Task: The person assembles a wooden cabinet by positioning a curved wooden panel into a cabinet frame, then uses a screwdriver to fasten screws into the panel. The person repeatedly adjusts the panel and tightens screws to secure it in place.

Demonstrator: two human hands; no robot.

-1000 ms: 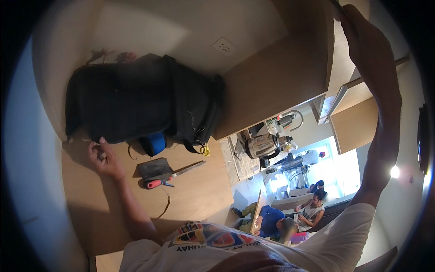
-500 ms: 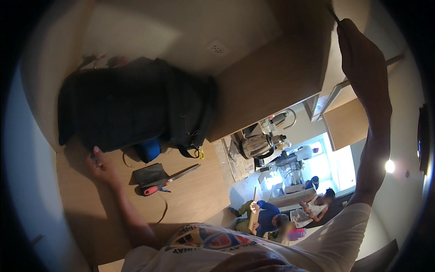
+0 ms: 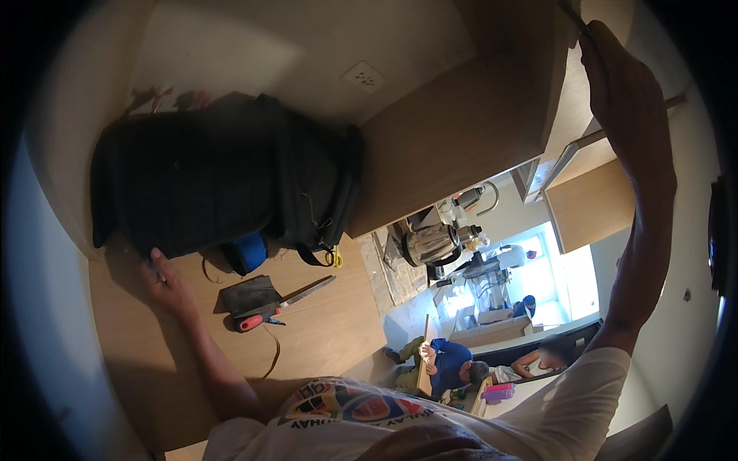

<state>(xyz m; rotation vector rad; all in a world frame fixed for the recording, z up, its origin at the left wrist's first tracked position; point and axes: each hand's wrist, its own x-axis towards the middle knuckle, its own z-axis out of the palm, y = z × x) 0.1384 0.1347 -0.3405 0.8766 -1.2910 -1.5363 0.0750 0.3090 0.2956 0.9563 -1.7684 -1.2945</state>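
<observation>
My right hand (image 3: 626, 100) is raised high at the upper right. Its fingers are closed around a thin dark tool (image 3: 573, 14), whose tip is at the edge of the wooden panel; its kind is not clear. My left hand (image 3: 171, 290) is low at the left, beside the lower corner of a black bag (image 3: 192, 184). Its fingers are curled, with small dark bits showing between them that I cannot make out. On the wooden surface (image 3: 323, 330) to its right lie a black pouch (image 3: 252, 294), a red-handled tool (image 3: 250, 323) and a long narrow metal blade (image 3: 309, 290).
Blue and yellow items (image 3: 247, 253) stick out below the bag. A wall outlet (image 3: 364, 77) is above. To the right are a large metal power tool (image 3: 432, 244) and an open cabinet door (image 3: 588, 206). Farther off, a person in blue (image 3: 452, 365) holds a board, with others nearby.
My right hand has shifted slightly right and up, still gripping the thin tool. The view has moved a little. A background person in white has leaned lower.
</observation>
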